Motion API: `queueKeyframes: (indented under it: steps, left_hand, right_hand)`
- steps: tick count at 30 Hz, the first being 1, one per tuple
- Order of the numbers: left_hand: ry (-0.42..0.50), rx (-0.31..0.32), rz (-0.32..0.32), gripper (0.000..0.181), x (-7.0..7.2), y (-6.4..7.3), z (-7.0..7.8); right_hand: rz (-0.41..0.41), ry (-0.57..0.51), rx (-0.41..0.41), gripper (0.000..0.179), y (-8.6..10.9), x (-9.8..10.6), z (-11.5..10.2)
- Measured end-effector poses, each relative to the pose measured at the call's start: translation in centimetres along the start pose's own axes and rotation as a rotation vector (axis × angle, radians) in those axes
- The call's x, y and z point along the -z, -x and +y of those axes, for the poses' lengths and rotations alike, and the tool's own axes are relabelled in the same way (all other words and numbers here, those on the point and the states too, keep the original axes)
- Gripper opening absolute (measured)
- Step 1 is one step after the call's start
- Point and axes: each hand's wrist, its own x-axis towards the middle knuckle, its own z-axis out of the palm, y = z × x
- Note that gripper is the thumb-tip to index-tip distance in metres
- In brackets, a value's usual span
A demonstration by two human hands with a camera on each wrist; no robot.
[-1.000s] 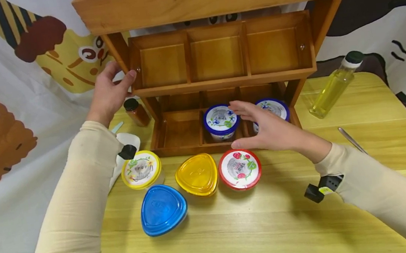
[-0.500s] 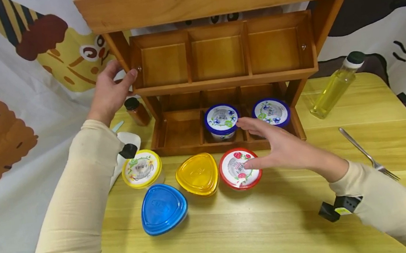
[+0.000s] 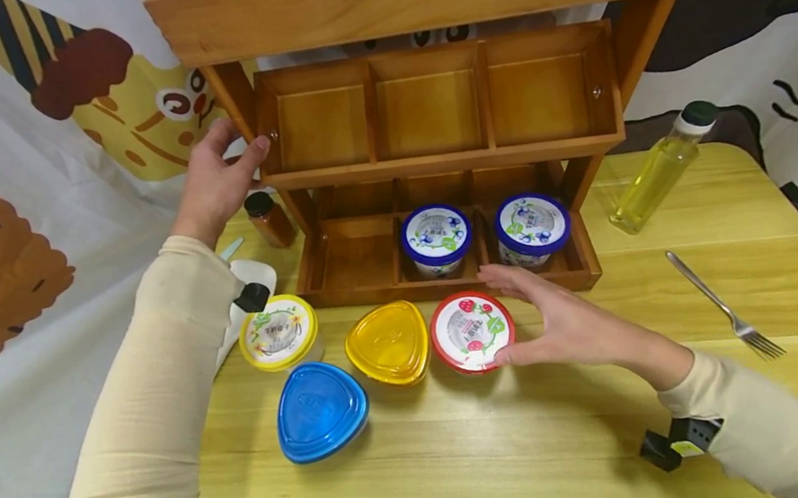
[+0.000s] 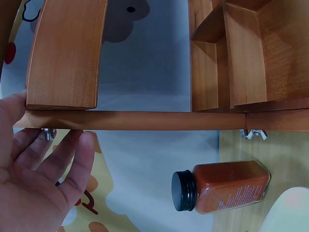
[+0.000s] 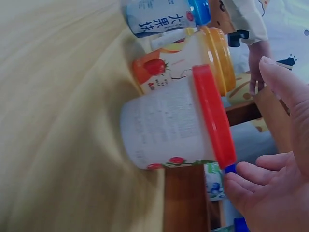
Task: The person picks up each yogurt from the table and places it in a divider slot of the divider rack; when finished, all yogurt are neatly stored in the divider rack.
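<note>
My left hand holds the left side post of the wooden shelf, thumb on one side and fingers on the other. My right hand is spread beside a red-lidded tub with strawberries printed on its lid. Its thumb overlaps the lid's right edge in the head view. From the right wrist, the thumb and fingers stand apart with the red lid near the fingertips. Two blue-lidded tubs, one in the middle and one on the right, sit in the shelf's lowest tier.
Left of the red-lidded tub stand a yellow triangular-lidded tub, a blue triangular-lidded tub and a round yellow-lidded tub. A spice jar is by the shelf's left foot. An oil bottle and a fork lie to the right.
My right hand has moved from over the blue-lidded tubs down and toward me, to the red-lidded tub. The right blue-lidded tub is now uncovered. My left hand stays on the post.
</note>
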Motion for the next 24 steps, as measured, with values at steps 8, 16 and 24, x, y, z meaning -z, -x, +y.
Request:
queueKeyframes:
  steps: [8, 16, 24]
  left_hand:
    - [0.002, -0.005, 0.002, 0.047, 0.0, 0.0, 0.0]
    - [0.013, -0.010, 0.005, 0.046, 0.0, 0.1, 0.0]
    - [0.024, -0.013, 0.002, 0.045, 0.0, 0.2, 0.0]
  right_hand:
    - [0.011, -0.053, -0.006, 0.103, 0.7, -1.2, 1.4]
    - [-0.003, -0.117, -0.066, 0.109, 1.0, -2.5, 2.5]
    - [0.017, -0.166, -0.075, 0.111, 0.9, -3.6, 2.9]
